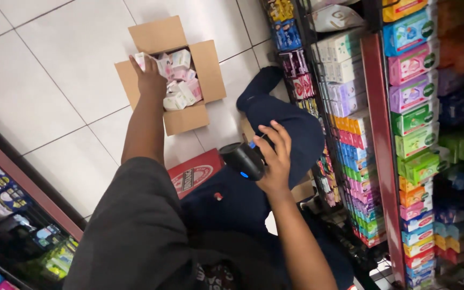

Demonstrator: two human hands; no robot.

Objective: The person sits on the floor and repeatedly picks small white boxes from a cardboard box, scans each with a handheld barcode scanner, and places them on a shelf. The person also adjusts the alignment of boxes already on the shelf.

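Head view: a person crouches on a white tiled floor [55,64] between shop shelves, one hand in a box, the other around a scanner.

Largest, the shelf rack [374,123] on the right carries rows of coloured packets. On the floor ahead stands an open cardboard box [189,121] filled with small pink and white packets [181,88]. A red carton [194,173] lies flat near the knee. The left hand [150,79] reaches into the box's far left corner, fingers closed around one pale packet [147,59] that sticks out above the knuckles. The right hand [275,157], well apart from the box, wraps around a black handheld scanner [243,160], which lies to the left of the palm, fingers curled over its top.
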